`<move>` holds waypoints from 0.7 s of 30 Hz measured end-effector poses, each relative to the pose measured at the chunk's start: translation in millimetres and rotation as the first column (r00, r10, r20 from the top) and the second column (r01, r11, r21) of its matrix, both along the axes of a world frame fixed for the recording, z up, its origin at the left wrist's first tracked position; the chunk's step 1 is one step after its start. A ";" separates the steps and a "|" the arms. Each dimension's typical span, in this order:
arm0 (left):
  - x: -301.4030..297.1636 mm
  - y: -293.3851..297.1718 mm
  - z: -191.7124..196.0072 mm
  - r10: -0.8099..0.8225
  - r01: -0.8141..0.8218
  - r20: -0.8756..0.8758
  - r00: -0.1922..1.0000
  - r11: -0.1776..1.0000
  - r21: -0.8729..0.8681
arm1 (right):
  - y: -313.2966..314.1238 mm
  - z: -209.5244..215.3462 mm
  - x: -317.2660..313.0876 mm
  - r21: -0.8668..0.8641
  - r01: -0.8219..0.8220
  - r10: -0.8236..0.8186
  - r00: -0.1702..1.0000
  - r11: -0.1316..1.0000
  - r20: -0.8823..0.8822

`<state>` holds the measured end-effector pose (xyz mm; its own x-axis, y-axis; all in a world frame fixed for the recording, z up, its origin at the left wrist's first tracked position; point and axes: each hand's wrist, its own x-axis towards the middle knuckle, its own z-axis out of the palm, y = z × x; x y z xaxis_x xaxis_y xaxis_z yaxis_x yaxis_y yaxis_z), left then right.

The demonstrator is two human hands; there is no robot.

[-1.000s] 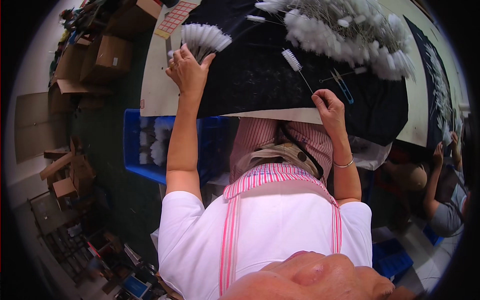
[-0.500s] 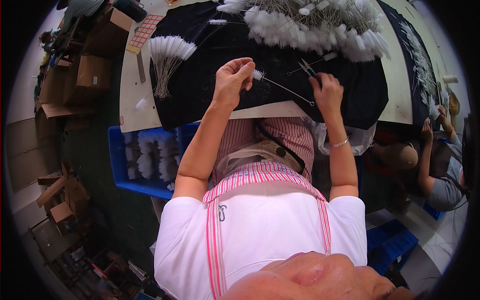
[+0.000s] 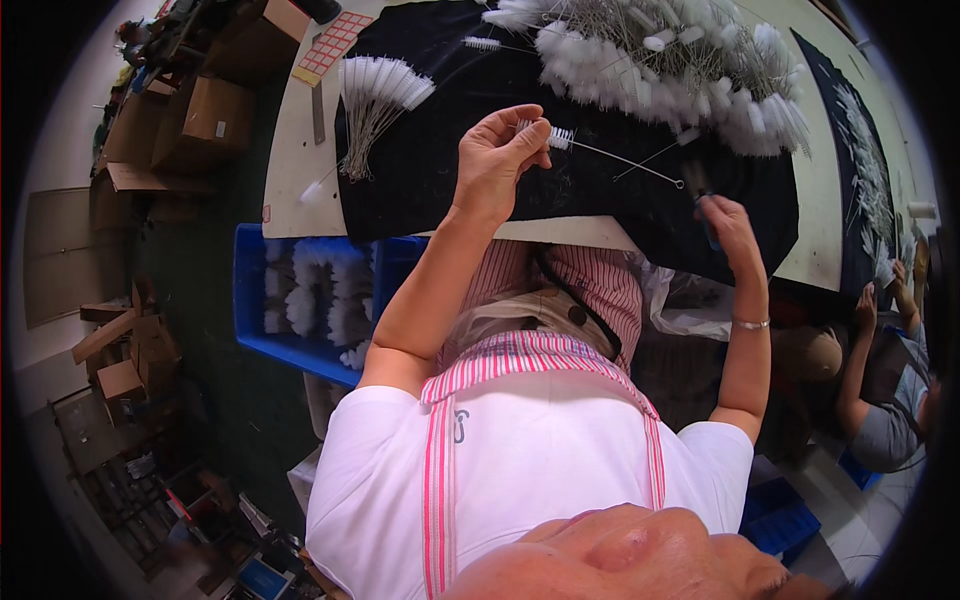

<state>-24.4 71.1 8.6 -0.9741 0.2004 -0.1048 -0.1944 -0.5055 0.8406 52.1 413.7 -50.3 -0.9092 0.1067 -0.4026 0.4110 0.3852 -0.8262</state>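
My left hand [image 3: 497, 160] is closed, pinching a small white-bristled wire brush [image 3: 561, 138] by its bristle end. The brush's bare wire stem points right and finishes in a small loop. To the right and apart from it, my right hand [image 3: 732, 230] is wrapped round a pair of scissors [image 3: 699, 182], their blades smeared by motion. Beneath both hands lies a black cloth [image 3: 590, 195]. Another brush [image 3: 686, 136] rests on the cloth past the stem, partly crossed by it in view.
A big pile of white brushes [image 3: 610, 80] covers the far right of the cloth. A fanned bundle of brushes [image 3: 385, 85] lies at left, beside a metal ruler [image 3: 318, 115]. A blue crate [image 3: 245, 300] with white brushes stands below the table edge. Another person [image 3: 890, 380] works at right.
My right hand has drawn away to the right and nearer to me with the scissors. My left hand still pinches the brush, and more bristles show. The whole view has shifted slightly.
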 end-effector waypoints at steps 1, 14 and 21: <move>1.0 -0.1 1.1 0.006 -0.007 -0.028 1.000 1.000 -0.025 | -13.5 9.9 4.5 -0.004 0.002 -0.002 1.000 1.000 0.010; 33.7 3.5 16.3 0.030 -0.053 -0.161 0.987 0.988 -0.142 | -135.5 71.9 -0.9 0.732 0.108 0.516 0.641 0.673 -0.568; 38.0 0.9 13.0 0.028 -0.040 -0.133 0.991 0.995 -0.093 | -147.9 77.0 -1.5 0.720 0.049 0.515 0.667 0.692 -0.539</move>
